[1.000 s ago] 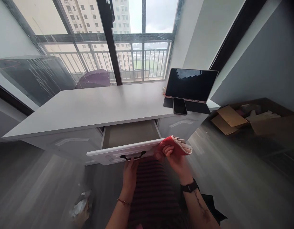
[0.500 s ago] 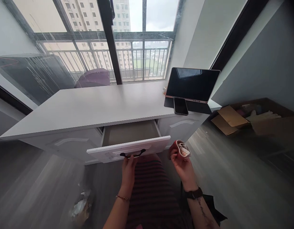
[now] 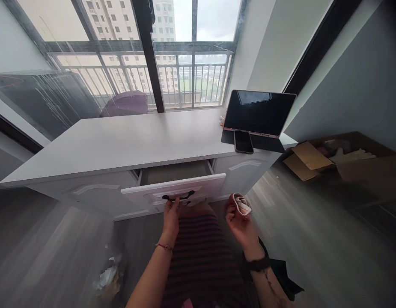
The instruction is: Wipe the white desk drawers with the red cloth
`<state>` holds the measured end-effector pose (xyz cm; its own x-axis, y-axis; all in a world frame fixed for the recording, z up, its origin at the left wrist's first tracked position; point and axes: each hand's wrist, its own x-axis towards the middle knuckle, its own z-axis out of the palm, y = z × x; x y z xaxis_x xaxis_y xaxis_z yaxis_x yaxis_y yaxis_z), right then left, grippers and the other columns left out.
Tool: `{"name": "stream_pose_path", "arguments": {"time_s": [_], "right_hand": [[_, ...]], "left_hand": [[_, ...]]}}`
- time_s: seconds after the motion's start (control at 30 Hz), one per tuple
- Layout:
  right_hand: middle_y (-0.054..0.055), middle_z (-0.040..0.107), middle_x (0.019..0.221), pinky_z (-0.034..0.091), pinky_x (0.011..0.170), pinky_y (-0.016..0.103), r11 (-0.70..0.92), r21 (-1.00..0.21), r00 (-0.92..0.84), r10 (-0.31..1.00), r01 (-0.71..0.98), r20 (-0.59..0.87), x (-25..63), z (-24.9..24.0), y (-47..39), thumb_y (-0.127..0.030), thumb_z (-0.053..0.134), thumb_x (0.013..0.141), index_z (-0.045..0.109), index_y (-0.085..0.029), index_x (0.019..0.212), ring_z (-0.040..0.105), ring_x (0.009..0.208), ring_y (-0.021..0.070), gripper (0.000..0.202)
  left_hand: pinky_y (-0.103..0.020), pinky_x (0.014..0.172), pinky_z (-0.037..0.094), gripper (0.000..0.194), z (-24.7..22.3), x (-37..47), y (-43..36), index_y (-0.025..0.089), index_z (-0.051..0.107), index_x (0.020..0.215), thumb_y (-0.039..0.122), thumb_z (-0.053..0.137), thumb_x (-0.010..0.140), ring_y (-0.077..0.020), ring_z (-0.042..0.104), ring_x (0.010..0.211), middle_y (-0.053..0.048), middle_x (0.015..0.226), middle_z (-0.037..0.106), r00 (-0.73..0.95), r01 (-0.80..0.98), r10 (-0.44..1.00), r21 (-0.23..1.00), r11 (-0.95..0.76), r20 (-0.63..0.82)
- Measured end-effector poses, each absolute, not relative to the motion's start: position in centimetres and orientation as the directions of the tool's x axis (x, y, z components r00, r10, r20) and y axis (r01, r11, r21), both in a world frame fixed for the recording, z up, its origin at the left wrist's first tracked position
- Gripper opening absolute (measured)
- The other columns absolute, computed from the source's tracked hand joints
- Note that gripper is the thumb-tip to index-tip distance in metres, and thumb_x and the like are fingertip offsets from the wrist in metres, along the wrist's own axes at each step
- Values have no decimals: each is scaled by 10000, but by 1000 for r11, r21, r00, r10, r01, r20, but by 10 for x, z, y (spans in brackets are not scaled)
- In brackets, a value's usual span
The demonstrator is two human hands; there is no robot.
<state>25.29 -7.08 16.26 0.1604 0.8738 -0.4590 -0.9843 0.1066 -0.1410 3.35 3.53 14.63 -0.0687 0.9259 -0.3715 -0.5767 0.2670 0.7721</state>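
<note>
My left hand [image 3: 171, 216] is at the dark curved drawer handle [image 3: 185, 196], its fingers closed around it near the left end. Behind the handle is the white drawer [image 3: 174, 188], standing partly out of the white cabinet [image 3: 120, 141]. What shows of the drawer's grey bottom is bare. Off to the right and lower than the drawer front, my right hand [image 3: 239, 229] grips a small red rolled cloth bundle [image 3: 238, 204]. Folded whitish, patterned fabric shows at the bundle's open end.
On the cabinet's right end a tablet [image 3: 260, 113] leans upright, with a phone [image 3: 243, 142] in front of it. An open cardboard box [image 3: 361, 169] sits on the floor at right. A crumpled plastic bag [image 3: 109, 276] lies at lower left. Windows rise behind the cabinet.
The drawer has slid inward, with my left hand on its handle. My right hand and the red cloth bundle have shifted slightly down and left.
</note>
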Motion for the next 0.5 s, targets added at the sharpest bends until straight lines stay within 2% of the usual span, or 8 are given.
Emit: {"name": "stream_pose_path", "arguments": {"time_s": [0.23,0.4,0.5], "right_hand": [[30,729,1003,529,598,193,122,-110,160,860,-986,-484,248,160,-73,-109,554,814,684,-222,1091,663,777,100,326],[38,719,974,530,602,195,109,-57,123,855,-992,-503,249,156,-77,-149,558,848,659,-192,1138,654,754,100,310],[45,712,972,528,597,200,105,-21,102,863,-994,-495,250,155,-78,-157,533,875,657,-188,1143,654,757,102,298]], "left_hand": [[-306,869,494,391,150,37,59,216,535,685,317,905,612,-108,636,754,48,761,618,-76,-557,914,778,292,-398],[-313,857,485,318,157,40,78,219,512,677,283,819,730,-125,648,764,40,731,585,-71,-475,908,814,333,-413],[-305,831,478,320,160,43,89,222,493,679,277,802,739,-121,634,740,46,722,559,-83,-461,909,825,328,-408]]}}
